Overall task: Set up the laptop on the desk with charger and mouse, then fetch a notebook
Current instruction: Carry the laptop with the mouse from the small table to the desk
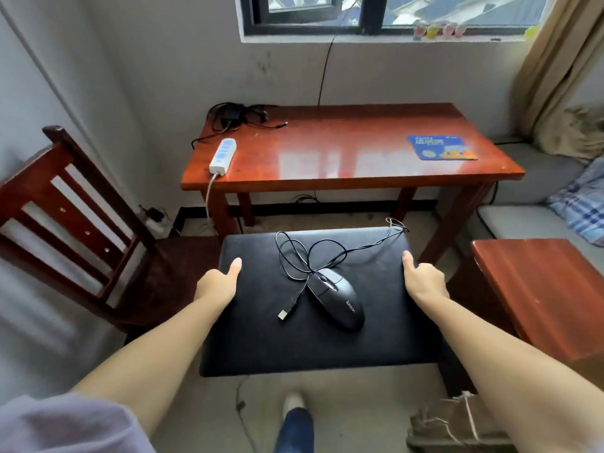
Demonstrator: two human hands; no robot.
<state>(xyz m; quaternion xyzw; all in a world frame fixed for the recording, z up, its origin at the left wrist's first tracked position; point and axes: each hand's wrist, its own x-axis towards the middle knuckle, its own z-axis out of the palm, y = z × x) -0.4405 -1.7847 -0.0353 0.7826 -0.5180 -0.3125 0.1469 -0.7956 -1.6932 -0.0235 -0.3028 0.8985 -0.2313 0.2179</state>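
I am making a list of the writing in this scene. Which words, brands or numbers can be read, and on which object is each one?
"lonsan", or close to it: small grey brand on the black mouse; the letters are hard to make out.
Blue mouse pad on the desk: printed yellow lines, too blurred to read.
White power strip: no readable marking.
Closed laptop lid: no text visible.

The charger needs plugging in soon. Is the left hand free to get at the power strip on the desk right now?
Probably not yet. The left hand grips the closed laptop carrying the mouse, and the power strip lies well ahead on the desk.
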